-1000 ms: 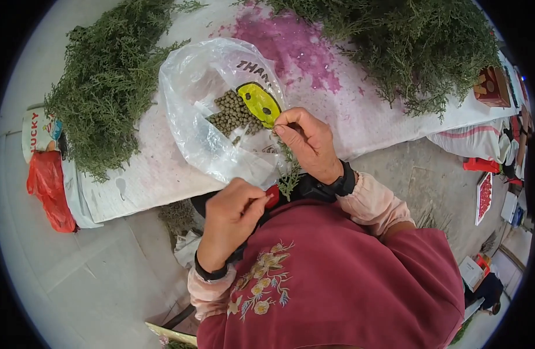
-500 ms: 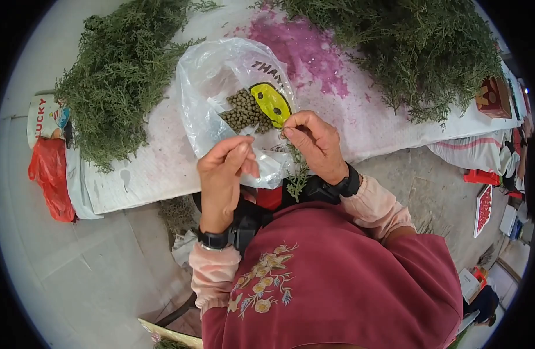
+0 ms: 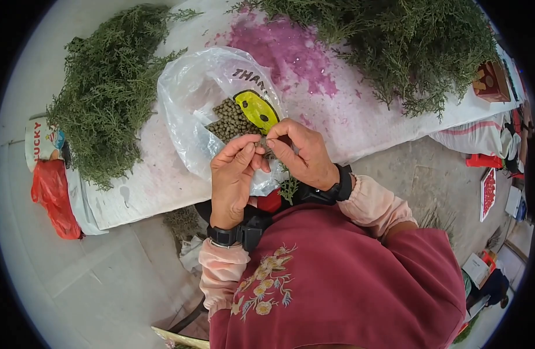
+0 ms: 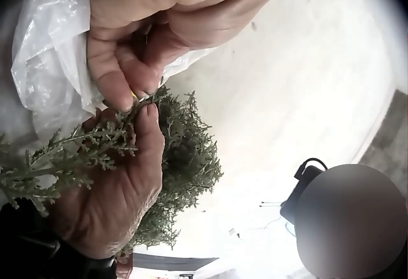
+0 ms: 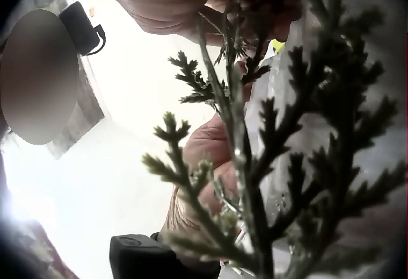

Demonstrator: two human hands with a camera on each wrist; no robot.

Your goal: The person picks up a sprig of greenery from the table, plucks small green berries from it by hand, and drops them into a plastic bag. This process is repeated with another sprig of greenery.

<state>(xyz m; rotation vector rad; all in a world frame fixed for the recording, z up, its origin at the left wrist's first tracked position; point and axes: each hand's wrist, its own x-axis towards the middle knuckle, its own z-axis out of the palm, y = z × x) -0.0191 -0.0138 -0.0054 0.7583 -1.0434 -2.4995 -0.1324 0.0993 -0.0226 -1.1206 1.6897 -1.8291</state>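
Observation:
Both hands meet at fingertip height over the near edge of a clear plastic bag. My right hand pinches a green evergreen sprig by its stem, and the leafy part hangs down below the palm. From the other side my left hand brings curled fingers and thumb onto the stem end, as the left wrist view shows at the sprig. Large and close, the branching sprig fills the right wrist view. Small round brown-green pellets lie inside the open bag, beside its yellow print.
Heaps of evergreen branches lie on the white-covered table, one pile at left and another at right. A small red-brown box sits by the right pile. A red plastic bag hangs at the table's left end.
My left hand has come up and right from the bag's lower edge to meet the right fingertips. The right hand keeps hold of the sprig, now slightly lower and further left.

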